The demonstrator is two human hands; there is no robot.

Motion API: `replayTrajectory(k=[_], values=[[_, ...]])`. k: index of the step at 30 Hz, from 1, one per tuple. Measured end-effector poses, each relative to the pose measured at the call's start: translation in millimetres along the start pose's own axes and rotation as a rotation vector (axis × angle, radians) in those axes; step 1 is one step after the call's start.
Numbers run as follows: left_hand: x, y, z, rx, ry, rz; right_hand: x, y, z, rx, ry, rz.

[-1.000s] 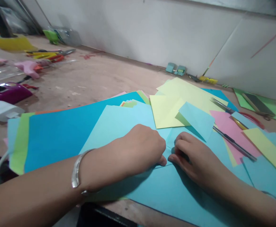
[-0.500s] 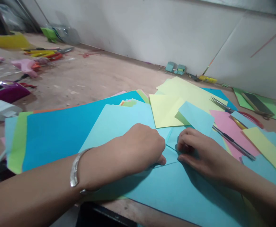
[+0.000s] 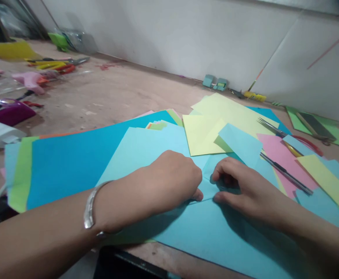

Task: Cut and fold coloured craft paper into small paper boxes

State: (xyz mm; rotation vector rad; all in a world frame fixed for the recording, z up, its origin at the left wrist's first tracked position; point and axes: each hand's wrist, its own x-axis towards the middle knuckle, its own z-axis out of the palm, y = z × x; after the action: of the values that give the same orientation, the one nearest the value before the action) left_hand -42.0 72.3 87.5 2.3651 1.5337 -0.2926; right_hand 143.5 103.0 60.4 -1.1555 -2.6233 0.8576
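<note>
Pressing with curled fingers, left hand and right hand almost touch over a small light-blue paper lying between them on a larger blue sheet; any pinch is hidden.

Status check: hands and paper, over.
Left hand curled, thumb pressing small blue sheet. Right hand pinching its fold. Red-handled scissors off right, clear of both.

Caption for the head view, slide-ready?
Left hand and right hand hold a small light-blue paper piece down on stacked coloured paper sheets.
</note>
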Motion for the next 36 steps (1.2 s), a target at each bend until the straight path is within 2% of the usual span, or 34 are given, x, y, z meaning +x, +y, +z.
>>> replayTrajectory(k=[4,9,12,17,19,27,31,36], values=[[-1.0,1.2,-2.1,0.009,-0.002,-0.026,-0.7,-3.2,8.8,-0.057,0.082,0.012],[-1.7,0.8,-1.3,0.073,-0.012,0.000,-1.1,0.9,0.3,-0.005,-0.033,-0.006],[0.2,3.6,2.4,0.114,0.024,0.026,-0.6,2.7,-3.3,-0.012,-0.032,-0.001],[4.2,12.4,6.2,0.112,0.062,-0.073,1.1,2.5,-2.2,-0.002,-0.039,-0.008],[3.5,12.7,5.4,0.110,0.065,-0.069,1.5,3.0,-2.4,0.001,-0.038,-0.007],[-0.6,-2.8,3.1,0.065,-0.023,-0.002,0.3,5.1,-5.1,0.016,-0.077,-0.002],[-0.8,-3.7,-1.1,0.052,-0.098,-0.005,1.6,4.9,-5.5,0.012,-0.077,-0.008],[-6.8,-3.8,-11.0,0.050,-0.162,-0.016,-0.3,7.5,-3.0,-0.026,-0.040,-0.109]])
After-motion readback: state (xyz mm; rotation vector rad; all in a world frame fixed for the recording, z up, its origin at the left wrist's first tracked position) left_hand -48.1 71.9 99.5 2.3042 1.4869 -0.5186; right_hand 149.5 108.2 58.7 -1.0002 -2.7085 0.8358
